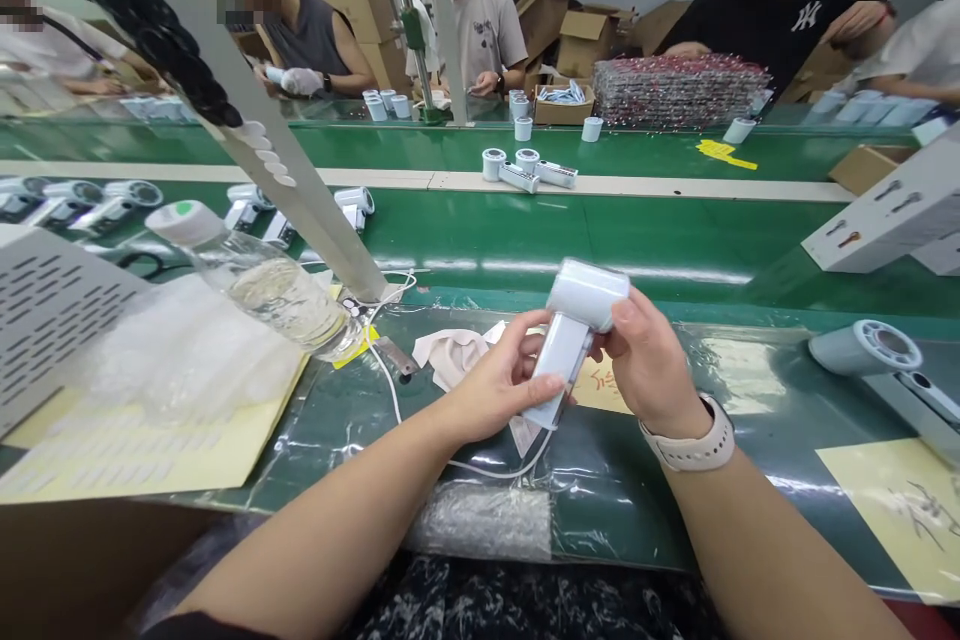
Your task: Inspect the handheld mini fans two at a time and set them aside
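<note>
Right of frame centre: left hand (499, 375) curled round handle (556, 360) of pale-blue device (581, 298); right hand (651, 360) partly closed on its upper end.

Right hand (649, 360): pale grey-beige band (697, 445) around the wrist, smooth-surfaced, pierced by a row of small holes; right forearm uncovered; left hand (510, 370): wrist and forearm likewise uncovered, dark sleeve (202, 627) showing farther up that arm; below the near edge of the tabletop (637, 510): black garment (427, 602) with irregular whitish patterning over the lap.
</note>
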Tool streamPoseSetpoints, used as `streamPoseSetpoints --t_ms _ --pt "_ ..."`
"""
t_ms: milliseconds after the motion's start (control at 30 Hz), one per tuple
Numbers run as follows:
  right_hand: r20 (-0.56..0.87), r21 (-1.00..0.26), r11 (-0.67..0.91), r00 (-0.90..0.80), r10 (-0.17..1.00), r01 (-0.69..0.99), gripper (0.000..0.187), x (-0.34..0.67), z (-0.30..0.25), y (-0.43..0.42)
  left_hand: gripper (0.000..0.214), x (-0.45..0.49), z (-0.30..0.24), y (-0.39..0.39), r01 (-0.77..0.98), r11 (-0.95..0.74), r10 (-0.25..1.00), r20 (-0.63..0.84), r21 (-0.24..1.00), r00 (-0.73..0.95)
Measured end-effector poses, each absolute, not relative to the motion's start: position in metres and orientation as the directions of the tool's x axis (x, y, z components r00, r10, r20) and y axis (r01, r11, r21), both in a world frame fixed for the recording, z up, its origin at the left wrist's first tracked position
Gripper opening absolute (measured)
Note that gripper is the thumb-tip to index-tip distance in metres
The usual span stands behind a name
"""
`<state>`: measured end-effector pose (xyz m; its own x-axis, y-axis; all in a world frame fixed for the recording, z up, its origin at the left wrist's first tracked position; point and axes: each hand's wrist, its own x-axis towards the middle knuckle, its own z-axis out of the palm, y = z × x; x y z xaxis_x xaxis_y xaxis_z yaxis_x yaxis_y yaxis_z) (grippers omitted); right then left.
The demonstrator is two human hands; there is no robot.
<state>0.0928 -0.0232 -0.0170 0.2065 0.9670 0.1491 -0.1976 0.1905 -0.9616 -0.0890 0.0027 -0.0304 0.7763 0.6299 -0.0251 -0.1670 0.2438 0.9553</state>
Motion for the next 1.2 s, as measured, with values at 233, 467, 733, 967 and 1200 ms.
streamPoseSetpoints --t_ms 233,467,733,967,1200 --pt "0.201 -0.892 0.306 0.317 0.927 -0.332 0.041 0.101 -0.007 -0.019 0.082 -0.090 -0.026 0.002 -0.193 0.388 0.415 0.016 0.901 0.910" --pt "0.165 -0.883 0.147 -0.001 0.986 -0.446 0.065 0.092 0.002 -0.030 0.063 -0.091 -0.044 0.015 0.071 -0.346 0.730 0.221 0.936 0.647" --pt "0.113 -0.843 0.125 0.056 0.992 -0.523 0.059 0.096 -0.011 -0.021 0.061 -0.096 -0.041 0.019 0.147 -0.571 0.750 0.440 0.808 0.493" --pt "0.037 -0.809 0.074 0.074 0.997 -0.584 0.047 0.109 -0.041 -0.007 0.052 -0.094 -0.031 0.010 0.130 -0.557 0.777 0.460 0.820 0.430" --pt "-0.022 -0.819 0.008 0.045 0.999 -0.574 0.049 0.114 -0.057 -0.003 0.047 -0.093 -0.026 0.005 0.060 -0.553 0.780 0.490 0.831 0.389"
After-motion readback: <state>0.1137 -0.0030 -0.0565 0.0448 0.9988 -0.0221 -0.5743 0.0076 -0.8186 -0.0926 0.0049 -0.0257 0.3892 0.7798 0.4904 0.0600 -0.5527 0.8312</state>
